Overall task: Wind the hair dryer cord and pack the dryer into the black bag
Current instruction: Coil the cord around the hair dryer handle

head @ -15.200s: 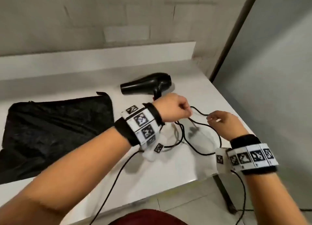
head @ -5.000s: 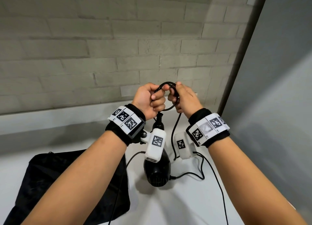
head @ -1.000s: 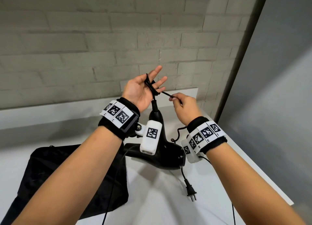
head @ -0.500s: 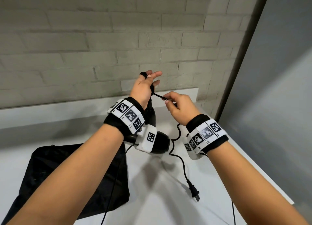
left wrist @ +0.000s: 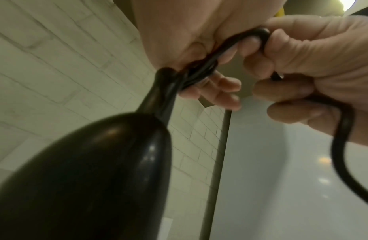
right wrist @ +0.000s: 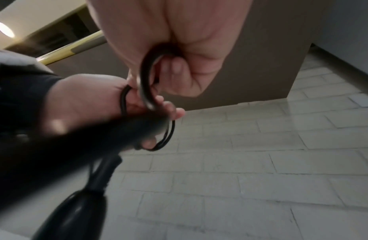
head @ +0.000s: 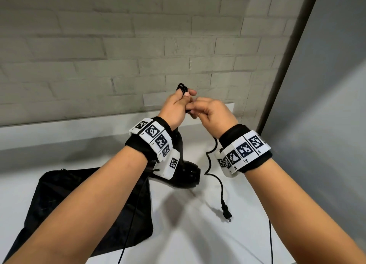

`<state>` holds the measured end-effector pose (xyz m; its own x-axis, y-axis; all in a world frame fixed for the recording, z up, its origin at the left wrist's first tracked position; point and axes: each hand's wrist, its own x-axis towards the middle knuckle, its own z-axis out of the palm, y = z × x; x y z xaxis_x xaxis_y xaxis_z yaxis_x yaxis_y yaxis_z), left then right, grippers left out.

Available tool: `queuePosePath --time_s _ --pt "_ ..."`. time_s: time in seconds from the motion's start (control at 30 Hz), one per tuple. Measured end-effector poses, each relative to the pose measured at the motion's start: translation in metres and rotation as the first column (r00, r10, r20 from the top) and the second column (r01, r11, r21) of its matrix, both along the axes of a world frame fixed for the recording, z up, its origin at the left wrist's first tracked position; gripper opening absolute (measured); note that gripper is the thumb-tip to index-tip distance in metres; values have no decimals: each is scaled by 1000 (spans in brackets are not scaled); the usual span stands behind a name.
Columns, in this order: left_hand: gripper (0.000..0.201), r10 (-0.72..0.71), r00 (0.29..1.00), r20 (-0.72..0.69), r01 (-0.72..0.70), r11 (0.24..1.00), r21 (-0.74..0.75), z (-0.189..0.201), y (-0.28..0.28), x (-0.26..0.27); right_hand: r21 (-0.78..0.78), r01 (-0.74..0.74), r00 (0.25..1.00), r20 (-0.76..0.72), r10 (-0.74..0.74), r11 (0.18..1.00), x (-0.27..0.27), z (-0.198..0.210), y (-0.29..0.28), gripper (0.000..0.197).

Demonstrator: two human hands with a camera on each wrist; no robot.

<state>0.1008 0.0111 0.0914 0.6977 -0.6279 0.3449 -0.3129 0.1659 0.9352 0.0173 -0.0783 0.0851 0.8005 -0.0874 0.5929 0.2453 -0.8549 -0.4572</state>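
Note:
The black hair dryer hangs above the white counter, by its handle end, under my raised left hand. Wound loops of its cord sit round that hand's fingers, seen as coils in the right wrist view. My right hand is close against the left and pinches a bend of the cord. From there the loose cord drops to the plug, which hangs just over the counter. The black bag lies flat at the left.
A grey brick wall rises behind the counter's low white back ledge. A dark post and a grey panel stand at the right. Thin black wires trail from my wrist cameras over the counter's front edge.
My left hand turned its back toward me with the coils on it. My right hand brought the cord in against the left. The dryer swung and the free cord got shorter.

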Motion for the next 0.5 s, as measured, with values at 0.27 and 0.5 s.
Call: queuePosePath --time_s 0.27,0.5 --pt "59 -216 968 -127 225 973 54 9 2 -11 179 116 972 182 -149 977 1 13 -14 11" --pt "47 -287 911 -296 305 952 16 16 6 -18 236 120 962 211 -172 964 13 7 -21 24"
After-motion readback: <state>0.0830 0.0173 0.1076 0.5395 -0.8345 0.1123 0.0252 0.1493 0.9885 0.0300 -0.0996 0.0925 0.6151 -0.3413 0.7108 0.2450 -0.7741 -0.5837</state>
